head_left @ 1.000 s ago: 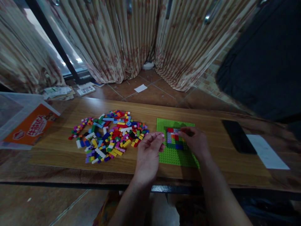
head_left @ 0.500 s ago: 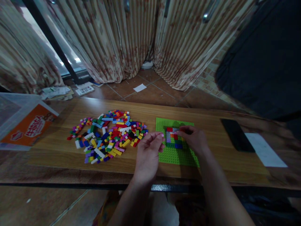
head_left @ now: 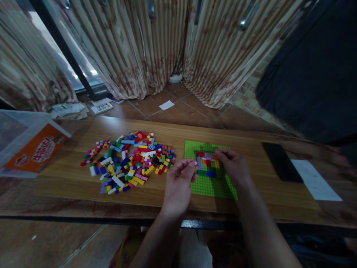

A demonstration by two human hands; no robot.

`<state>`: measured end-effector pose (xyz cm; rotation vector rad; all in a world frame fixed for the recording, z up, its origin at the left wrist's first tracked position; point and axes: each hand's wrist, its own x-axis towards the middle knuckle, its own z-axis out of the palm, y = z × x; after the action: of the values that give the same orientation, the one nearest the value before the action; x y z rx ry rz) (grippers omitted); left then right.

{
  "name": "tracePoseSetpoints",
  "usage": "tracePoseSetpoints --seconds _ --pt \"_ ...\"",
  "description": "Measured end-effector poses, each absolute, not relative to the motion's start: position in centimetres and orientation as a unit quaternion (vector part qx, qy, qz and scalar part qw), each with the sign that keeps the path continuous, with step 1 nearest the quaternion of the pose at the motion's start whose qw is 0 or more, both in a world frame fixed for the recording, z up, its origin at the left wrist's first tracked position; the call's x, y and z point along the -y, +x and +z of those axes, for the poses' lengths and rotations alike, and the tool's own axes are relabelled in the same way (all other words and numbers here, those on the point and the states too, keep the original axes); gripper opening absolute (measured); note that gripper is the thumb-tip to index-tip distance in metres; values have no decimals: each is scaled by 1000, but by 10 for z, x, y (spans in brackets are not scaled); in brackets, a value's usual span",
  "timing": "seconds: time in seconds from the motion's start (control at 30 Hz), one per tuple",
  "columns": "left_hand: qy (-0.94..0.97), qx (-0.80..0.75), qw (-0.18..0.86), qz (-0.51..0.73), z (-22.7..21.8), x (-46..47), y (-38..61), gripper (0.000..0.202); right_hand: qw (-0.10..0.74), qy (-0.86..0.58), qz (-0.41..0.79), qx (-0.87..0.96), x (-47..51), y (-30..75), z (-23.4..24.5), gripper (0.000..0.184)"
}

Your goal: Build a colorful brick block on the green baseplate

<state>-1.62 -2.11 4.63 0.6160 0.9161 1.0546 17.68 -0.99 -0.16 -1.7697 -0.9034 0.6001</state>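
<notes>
1. Left hand (head_left: 180, 182) hovers at the left edge of the baseplate (head_left: 212, 189), fingertips pinched; I cannot tell whether they hold a brick. Right hand (head_left: 235, 167) has its fingertips on the far right corner of the build (head_left: 208, 166); its grip is unclear.
2. Work looks early: the build covers only the baseplate's middle, and a big pile (head_left: 131, 160) of loose bricks lies left of the baseplate on the table (head_left: 69, 180).
3. The build is a low, flat patch of red, grey, orange, green and blue bricks.
</notes>
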Motion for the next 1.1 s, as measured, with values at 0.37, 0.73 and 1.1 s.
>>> tracePoseSetpoints --seconds 0.37,0.73,1.1 --pt "182 -410 753 481 46 23 -11 18 554 -546 290 558 35 128 31 9" --pt "177 -413 754 479 45 26 -8 20 541 -559 221 588 39 105 33 6" --pt "223 -472 713 468 44 23 -15 24 469 -688 150 533 35 179 18 21"
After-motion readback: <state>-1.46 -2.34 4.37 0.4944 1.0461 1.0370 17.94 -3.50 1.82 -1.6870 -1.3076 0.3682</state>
